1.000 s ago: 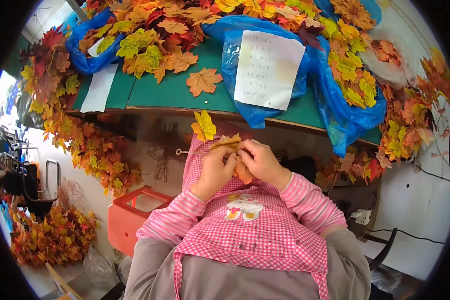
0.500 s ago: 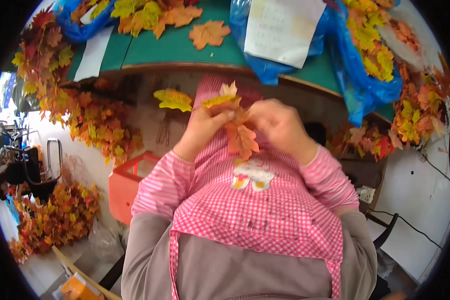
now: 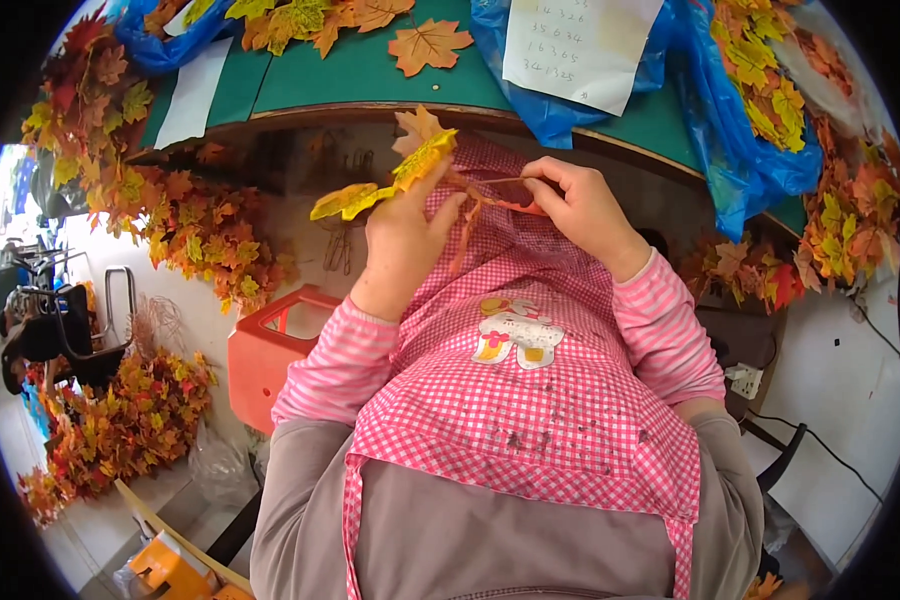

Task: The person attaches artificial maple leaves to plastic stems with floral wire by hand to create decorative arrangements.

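Note:
Over the pink checked apron (image 3: 510, 420), my left hand (image 3: 400, 235) is closed on a sprig of artificial maple leaves (image 3: 425, 165). Yellow leaves stick out to its left, a pale peach leaf stands above, and orange ones hang edge-on below the fingers. To its right, my right hand (image 3: 590, 215) pinches a thin brownish stem (image 3: 500, 181) between thumb and fingertips. That stem runs back toward the sprig; its join there is too small to make out.
Ahead is a green table (image 3: 360, 85) with loose maple leaves (image 3: 430, 46), a handwritten paper (image 3: 575, 50) and blue plastic bags (image 3: 760, 170). Leaf garlands (image 3: 185, 220) hang at the left, above a leaf heap (image 3: 140, 420). A red plastic stool (image 3: 260, 375) stands by my left arm.
My right hand has drawn away to the right and now pinches a stem. My left hand has turned upward, raising the yellow leaves; the orange leaf has swung edge-on.

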A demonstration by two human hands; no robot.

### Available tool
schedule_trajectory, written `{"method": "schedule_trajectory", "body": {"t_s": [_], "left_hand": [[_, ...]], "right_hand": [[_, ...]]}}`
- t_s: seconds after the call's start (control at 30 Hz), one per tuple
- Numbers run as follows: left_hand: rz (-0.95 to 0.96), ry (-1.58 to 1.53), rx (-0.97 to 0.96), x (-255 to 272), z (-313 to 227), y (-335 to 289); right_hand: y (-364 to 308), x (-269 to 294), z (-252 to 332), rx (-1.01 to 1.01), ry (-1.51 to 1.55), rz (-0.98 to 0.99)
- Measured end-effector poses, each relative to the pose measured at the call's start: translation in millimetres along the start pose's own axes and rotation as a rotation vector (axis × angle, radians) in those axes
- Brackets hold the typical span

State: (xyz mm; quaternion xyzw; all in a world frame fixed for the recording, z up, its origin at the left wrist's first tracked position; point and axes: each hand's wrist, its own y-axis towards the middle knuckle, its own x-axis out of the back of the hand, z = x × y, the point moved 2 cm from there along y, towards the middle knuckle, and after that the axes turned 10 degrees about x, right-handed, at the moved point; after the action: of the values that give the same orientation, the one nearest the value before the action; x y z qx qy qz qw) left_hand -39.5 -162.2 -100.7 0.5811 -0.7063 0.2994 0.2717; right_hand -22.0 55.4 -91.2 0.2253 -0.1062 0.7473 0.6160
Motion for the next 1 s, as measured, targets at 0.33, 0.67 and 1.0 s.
{"method": "schedule_trajectory", "body": {"t_s": [0.33,0.67,1.0], "left_hand": [[-0.026,-0.205,-0.432,-9,-42,1],[0.206,-0.259,-0.219,-14,-26,8],[0.419,-0.500,0.069,-33,-12,19]], "right_hand": [[-2,0,13,0.203,0.001,-0.027],[-11,-6,26,0.472,-0.338,-0.217],[-23,-25,17,0.313,-0.022,0.493]]}}
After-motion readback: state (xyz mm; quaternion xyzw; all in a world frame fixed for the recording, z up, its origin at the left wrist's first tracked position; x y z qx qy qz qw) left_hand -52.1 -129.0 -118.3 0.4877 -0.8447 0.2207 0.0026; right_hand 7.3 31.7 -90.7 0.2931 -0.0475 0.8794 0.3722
